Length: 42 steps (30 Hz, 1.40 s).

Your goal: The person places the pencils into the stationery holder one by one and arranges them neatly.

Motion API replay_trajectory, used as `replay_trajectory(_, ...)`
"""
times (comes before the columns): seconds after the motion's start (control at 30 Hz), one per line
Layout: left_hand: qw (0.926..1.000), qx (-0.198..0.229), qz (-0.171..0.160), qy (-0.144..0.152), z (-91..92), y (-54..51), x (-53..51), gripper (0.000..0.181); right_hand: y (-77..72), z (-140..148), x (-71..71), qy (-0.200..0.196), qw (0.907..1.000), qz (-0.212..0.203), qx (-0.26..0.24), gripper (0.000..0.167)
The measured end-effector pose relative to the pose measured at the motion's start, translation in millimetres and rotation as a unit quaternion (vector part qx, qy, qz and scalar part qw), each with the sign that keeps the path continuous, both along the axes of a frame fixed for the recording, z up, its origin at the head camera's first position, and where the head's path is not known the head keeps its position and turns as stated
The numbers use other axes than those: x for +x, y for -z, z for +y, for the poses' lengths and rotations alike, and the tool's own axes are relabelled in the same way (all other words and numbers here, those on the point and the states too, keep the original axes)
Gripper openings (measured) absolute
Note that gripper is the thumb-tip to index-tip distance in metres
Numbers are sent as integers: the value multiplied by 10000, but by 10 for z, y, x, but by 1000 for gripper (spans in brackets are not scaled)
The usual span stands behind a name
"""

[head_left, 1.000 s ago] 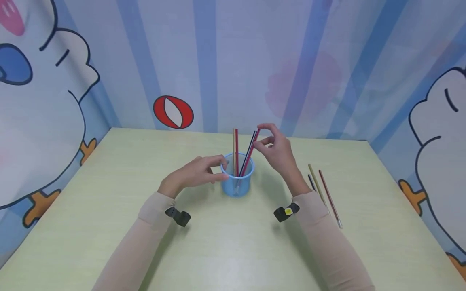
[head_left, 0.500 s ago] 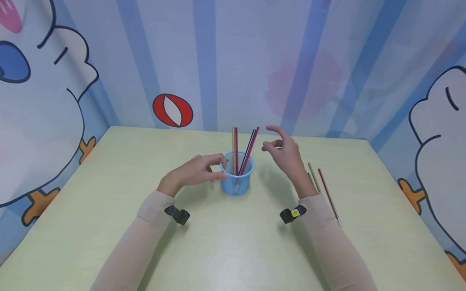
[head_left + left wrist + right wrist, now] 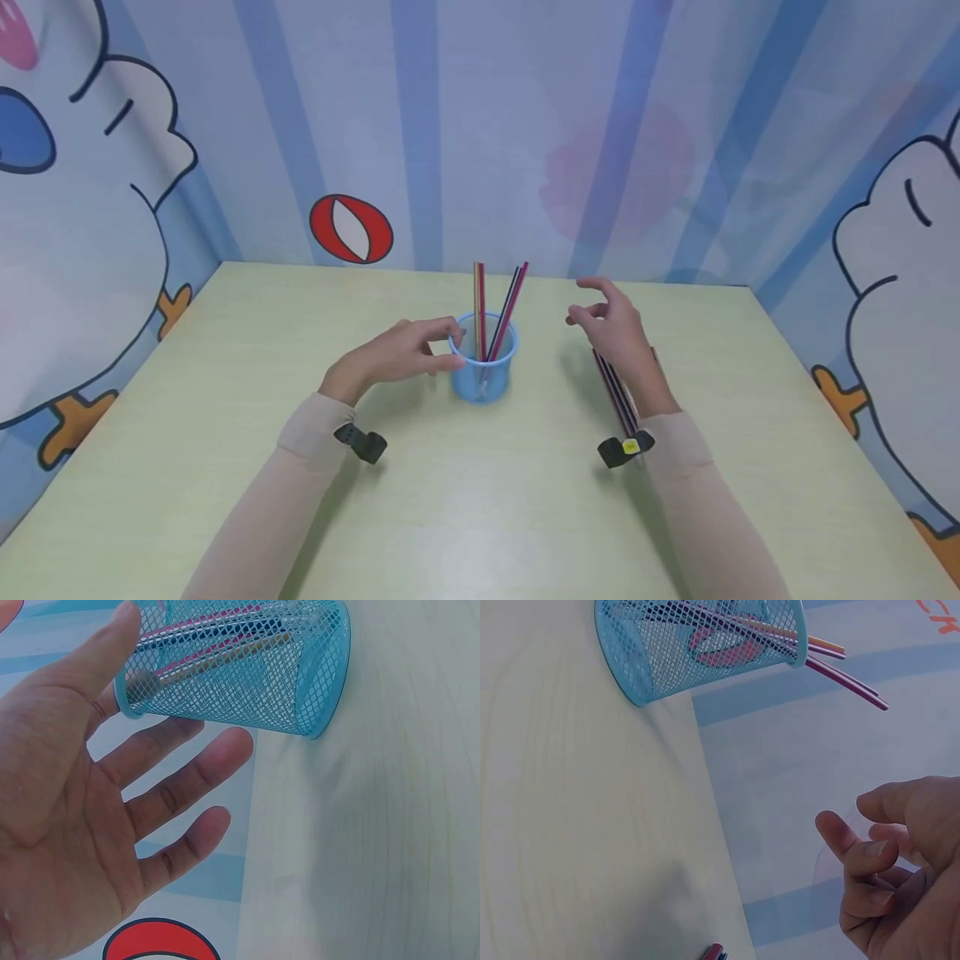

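A blue mesh pencil cup [image 3: 480, 385] stands upright on the table. Several pencils [image 3: 513, 298] lean inside it, pink, dark and gold ones, their ends above the rim. My left hand [image 3: 393, 354] pinches the cup's rim on its left side between thumb and index finger. The left wrist view shows the index finger inside the mesh cup [image 3: 225, 697] and the other fingers spread below. Right of the cup, my right hand [image 3: 617, 327] hangs in the air holding nothing, its fingers loosely bent. More pencils [image 3: 613, 390] lie on the table beneath it, partly hidden by the wrist and forearm.
The pale table [image 3: 465, 500] runs back to a blue striped cloth backdrop [image 3: 495, 150] with cartoon figures. A black wrist camera [image 3: 362, 443] is strapped to the left wrist, another camera [image 3: 626, 448] to the right. In the right wrist view a pencil end [image 3: 714, 951] shows at the bottom.
My right hand has let go of a pink pencil, which now leans in the cup, and has moved right and a little nearer. The left hand stays on the rim.
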State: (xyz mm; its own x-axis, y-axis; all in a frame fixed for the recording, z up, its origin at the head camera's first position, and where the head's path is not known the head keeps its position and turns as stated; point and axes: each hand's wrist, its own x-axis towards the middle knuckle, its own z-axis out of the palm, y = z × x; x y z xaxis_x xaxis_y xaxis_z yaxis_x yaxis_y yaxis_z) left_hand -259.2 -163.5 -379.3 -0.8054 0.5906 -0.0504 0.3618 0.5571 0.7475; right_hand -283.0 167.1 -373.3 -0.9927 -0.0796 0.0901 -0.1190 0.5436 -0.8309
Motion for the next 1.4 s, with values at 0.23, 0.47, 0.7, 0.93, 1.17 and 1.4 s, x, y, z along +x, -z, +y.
replay_trajectory(0.23,10000,-16,27,13,2,12,-13,27,92,181,45,33,9990,-375,227,51)
replay_trajectory(0.47,10000,-28,21,7,7,25,-20,28,173,330,103,30,9969,-588,531,52)
replay_trajectory(0.7,10000,10,-4,30,19,22,-18,28,198,464,151,18,9919,-902,892,53)
replay_trajectory(0.93,9998,-141,39,-94,13,26,-18,28,220,507,164,-125,9854,-1170,1231,50)
replay_trajectory(1.17,9998,-141,48,-124,7,18,-15,28,287,507,157,-13,9815,-1065,1590,46)
replay_trajectory(1.4,9999,-99,29,-122,13,29,-20,28,311,442,185,72,9778,-834,1923,50)
